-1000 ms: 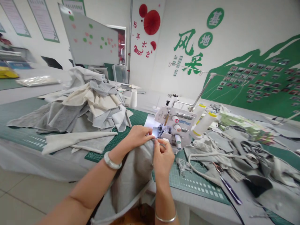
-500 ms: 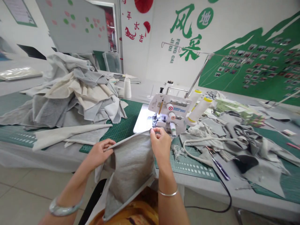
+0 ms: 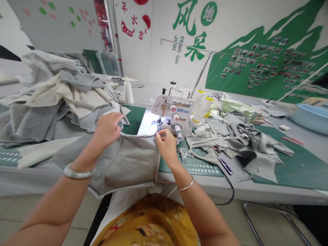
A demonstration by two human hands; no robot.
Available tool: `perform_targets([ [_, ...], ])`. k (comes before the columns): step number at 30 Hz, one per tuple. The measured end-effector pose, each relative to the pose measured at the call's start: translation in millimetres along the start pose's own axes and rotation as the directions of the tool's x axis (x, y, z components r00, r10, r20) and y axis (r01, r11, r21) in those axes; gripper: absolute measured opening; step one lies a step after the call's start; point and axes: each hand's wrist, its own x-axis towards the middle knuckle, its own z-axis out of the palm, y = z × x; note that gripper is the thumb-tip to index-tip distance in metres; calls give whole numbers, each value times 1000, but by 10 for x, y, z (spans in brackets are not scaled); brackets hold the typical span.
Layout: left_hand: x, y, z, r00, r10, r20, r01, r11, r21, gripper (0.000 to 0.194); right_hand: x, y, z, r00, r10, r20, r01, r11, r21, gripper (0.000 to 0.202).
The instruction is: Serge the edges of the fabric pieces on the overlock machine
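Note:
A grey fabric piece (image 3: 130, 164) lies over the table's front edge, its upper edge running towards a white sewing machine (image 3: 174, 111) with its lamp lit. My right hand (image 3: 166, 143) pinches the corner of that edge between thumb and fingers, just in front of the needle area. Farther left, my left hand (image 3: 107, 128) is at the same fabric's upper edge, its fingers bent and pointing right; whether they grip the cloth is hard to see. The machine's light plate (image 3: 146, 124) shows between the hands, behind the fabric edge.
A tall pile of grey and cream cloth (image 3: 69, 92) stands at the left. To the right are fabric scraps (image 3: 228, 133), purple-handled scissors (image 3: 224, 165), pink scissors (image 3: 293, 140) and a blue basin (image 3: 311, 118). A white thread cone (image 3: 128, 92) stands behind the machine's left side.
The fabric has been lifted from the lap side onto the table and spread leftward. My left hand has moved up and left; my right hand still pinches the corner. The view has turned right.

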Motion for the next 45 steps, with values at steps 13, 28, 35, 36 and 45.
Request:
perform_targets([
  [13,-269,822,363,942,335,10,-327,924,-197,29,33,55,-27,995,-97,35,99,992,-79,11],
  [28,-331,1070,373,966,243,88,-248,968,48,32,34,-35,-33,993,-117,31,120,935,-333,11],
  [35,-358,1144,358,991,123,45,-126,991,52,36,44,-117,-59,989,-128,75,148,880,-451,11],
  [36,-352,1159,354,993,107,43,-110,993,54,36,45,-121,-61,988,-132,78,153,876,-458,12],
  [45,-275,1085,464,977,199,78,-198,980,-24,31,46,-57,-88,994,-102,24,104,934,-341,13],
])
